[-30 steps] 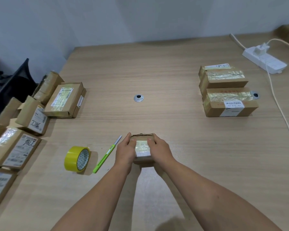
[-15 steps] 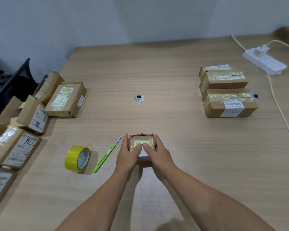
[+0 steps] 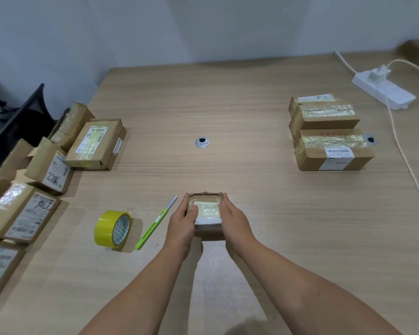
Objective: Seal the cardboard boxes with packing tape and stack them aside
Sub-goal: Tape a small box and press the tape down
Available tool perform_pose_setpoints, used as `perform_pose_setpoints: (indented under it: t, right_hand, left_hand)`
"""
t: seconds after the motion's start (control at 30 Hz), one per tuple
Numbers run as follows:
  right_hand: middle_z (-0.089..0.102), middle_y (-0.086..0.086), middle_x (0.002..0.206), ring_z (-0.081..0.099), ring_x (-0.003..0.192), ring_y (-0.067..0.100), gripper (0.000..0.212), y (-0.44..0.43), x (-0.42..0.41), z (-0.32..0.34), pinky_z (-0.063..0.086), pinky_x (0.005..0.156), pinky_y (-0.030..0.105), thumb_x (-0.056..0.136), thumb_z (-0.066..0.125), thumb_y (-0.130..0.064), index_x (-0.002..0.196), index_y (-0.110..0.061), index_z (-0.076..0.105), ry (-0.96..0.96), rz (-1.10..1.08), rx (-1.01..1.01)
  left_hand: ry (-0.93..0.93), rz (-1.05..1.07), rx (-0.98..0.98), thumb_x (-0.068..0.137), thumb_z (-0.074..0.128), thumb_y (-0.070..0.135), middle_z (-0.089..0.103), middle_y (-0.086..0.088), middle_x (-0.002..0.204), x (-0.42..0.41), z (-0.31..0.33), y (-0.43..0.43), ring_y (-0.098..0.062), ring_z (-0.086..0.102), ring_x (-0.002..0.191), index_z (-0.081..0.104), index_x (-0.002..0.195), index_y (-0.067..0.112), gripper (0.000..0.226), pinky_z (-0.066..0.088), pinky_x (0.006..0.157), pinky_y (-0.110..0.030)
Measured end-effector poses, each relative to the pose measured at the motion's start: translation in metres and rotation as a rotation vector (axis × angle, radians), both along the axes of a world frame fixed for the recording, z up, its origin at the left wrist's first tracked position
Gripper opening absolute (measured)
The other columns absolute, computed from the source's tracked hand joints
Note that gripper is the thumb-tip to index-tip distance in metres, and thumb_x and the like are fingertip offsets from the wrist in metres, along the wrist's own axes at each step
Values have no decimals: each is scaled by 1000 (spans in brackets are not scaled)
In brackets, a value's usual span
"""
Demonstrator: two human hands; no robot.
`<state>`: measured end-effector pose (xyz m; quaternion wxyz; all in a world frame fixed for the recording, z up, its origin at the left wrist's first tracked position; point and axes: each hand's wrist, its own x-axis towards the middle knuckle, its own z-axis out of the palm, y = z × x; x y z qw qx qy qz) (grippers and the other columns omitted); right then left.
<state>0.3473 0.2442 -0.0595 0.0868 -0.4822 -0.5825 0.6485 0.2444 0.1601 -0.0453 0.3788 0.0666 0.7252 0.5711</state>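
A small cardboard box [image 3: 206,209] with a white label and a strip of tape on top sits on the table in front of me. My left hand [image 3: 183,222] grips its left side, thumb pressed on the top. My right hand [image 3: 232,221] holds its right side, fingers along the edge. A roll of yellow packing tape [image 3: 113,228] stands on edge to the left. A green utility knife [image 3: 155,223] lies between the roll and my left hand. Two taped boxes [image 3: 329,131] are stacked at the right.
Several cardboard boxes [image 3: 94,143] crowd the table's left edge. A white power strip [image 3: 385,91] with a cable lies at the far right. A round metal grommet [image 3: 201,142] sits mid-table. A dark chair [image 3: 15,122] stands beyond the left edge.
My thumbs slid over the box top, pressing the tape, and have moved apart toward its sides. The box stayed in place.
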Motion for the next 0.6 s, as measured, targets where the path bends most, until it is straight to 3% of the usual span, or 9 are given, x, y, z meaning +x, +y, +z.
perform_pose_setpoints:
  t: [0.03, 0.1, 0.23, 0.3, 0.4, 0.5, 0.6]
  right_hand:
    - [56, -9, 141, 55, 124, 15, 55, 0, 2, 1, 45, 103, 33, 99, 30, -65, 148, -44, 44, -7, 2, -9]
    - [48, -5, 151, 46, 138, 18, 54, 1, 10, 4, 35, 108, 28, 104, 32, -57, 152, -35, 42, -20, 2, -23]
    - [34, -3, 161, 32, 148, 22, 59, 8, 21, -1, 27, 117, 38, 105, 36, -53, 158, -29, 27, -47, -49, -66]
    - [43, -5, 153, 45, 140, 23, 63, 8, 18, 1, 35, 115, 42, 99, 41, -62, 154, -32, 36, 7, -110, -195]
    - [67, 5, 128, 67, 113, 24, 41, 11, 13, -6, 53, 101, 49, 101, 48, -54, 130, -29, 60, 184, -242, -439]
    - [69, 4, 119, 66, 110, 23, 29, 15, 10, -6, 52, 102, 49, 102, 51, -46, 120, -26, 63, 177, -230, -353]
    - [66, -4, 113, 64, 105, 16, 34, 15, 10, 0, 54, 94, 41, 100, 52, -47, 125, -23, 59, 63, -134, -117]
  left_hand:
    - [-22, 6, 1, 104, 50, 13, 54, 9, 135, -4, -1, 0, -4, 59, 109, 40, 152, 21, 50, 47, 93, -25]
    - [-87, 35, 28, 104, 49, 11, 56, -3, 143, -16, -6, 0, -19, 61, 120, 46, 149, 17, 46, 48, 103, -35]
    - [-228, 84, 152, 105, 41, 7, 72, -7, 119, -31, 8, -1, -23, 67, 105, 63, 129, 13, 33, 52, 90, -34]
    - [-295, 114, 189, 105, 40, 9, 70, -10, 123, -33, 10, -1, -23, 68, 103, 61, 131, 10, 34, 52, 92, -35]
    - [-360, 170, 143, 105, 43, 15, 61, -11, 136, -30, 3, -3, -23, 66, 104, 47, 145, 14, 40, 53, 87, -35]
    - [-139, 83, 4, 102, 53, 24, 58, -2, 142, -25, -8, -6, -18, 61, 120, 50, 146, 22, 43, 52, 88, -32]
    - [138, 154, -96, 100, 55, 12, 66, 0, 121, -21, -6, -7, -13, 62, 109, 65, 127, 20, 30, 49, 89, -26]
